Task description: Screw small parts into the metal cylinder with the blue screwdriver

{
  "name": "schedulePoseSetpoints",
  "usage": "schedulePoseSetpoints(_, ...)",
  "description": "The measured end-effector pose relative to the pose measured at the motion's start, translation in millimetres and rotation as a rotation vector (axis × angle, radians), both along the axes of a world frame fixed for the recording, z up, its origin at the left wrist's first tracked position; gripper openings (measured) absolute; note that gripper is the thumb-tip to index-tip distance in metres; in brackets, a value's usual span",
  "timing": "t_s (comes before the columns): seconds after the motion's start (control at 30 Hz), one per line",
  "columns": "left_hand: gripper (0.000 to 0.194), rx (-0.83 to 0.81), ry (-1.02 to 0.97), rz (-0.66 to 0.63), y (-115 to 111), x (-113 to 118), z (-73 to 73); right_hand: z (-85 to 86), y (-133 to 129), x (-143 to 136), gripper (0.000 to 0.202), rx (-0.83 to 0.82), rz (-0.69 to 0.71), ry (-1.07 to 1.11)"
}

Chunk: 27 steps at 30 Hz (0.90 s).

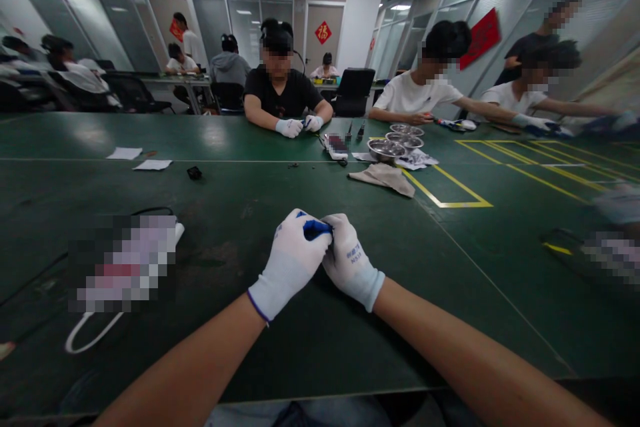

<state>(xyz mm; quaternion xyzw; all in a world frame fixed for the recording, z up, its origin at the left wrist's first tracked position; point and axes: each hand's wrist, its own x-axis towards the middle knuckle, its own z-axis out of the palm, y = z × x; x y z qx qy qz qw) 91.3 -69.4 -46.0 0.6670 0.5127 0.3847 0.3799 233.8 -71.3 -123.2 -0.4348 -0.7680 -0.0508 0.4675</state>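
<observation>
Both my hands wear white work gloves with blue-coated palms and meet just above the green table (280,360). My left hand (299,250) is closed, its thumb and fingers pinched toward the right hand. Pressed against it, my right hand (349,253) is closed too, fingers curled inward. A small dark bit shows at the point where the fingertips meet, but the gloves hide what it is. On the table to the left lies a blurred-out, phone-like device (133,257) with a white loop strap and a dark cable.
Ahead lie a small black object (195,173), white papers (153,165), a beige cloth (384,178) and several metal bowls (386,149). Yellow tape outlines (465,203) mark the table to the right. A gloved co-worker (283,87) sits opposite; others sit along the right side.
</observation>
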Motion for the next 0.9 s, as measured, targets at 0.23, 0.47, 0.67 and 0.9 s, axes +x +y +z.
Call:
schedulePoseSetpoints(0.23, 0.018, -0.008, -0.011, 0.074, 3.5, 3.6, -4.1, -1.8, 2.9, -1.7, 0.039, 0.026, -0.053, -0.015)
schedulePoseSetpoints(0.47, 0.021, -0.214, -0.212, 0.000, 14.1, 1.0, -6.7, -1.7, 1.6, -1.5, 0.036, 0.005, 0.012, 0.008)
schedulePoseSetpoints(0.67, 0.016, -0.339, -0.357, -0.048, 15.1, -0.6, -10.0, -1.7, 0.5, -1.4, 0.036, -0.048, 0.080, 0.065)
schedulePoseSetpoints(0.9, 0.017, -0.309, -0.292, -0.030, 11.8, 0.3, -6.2, 0.9, -3.5, -3.1, 0.032, -0.138, 0.171, 0.189)
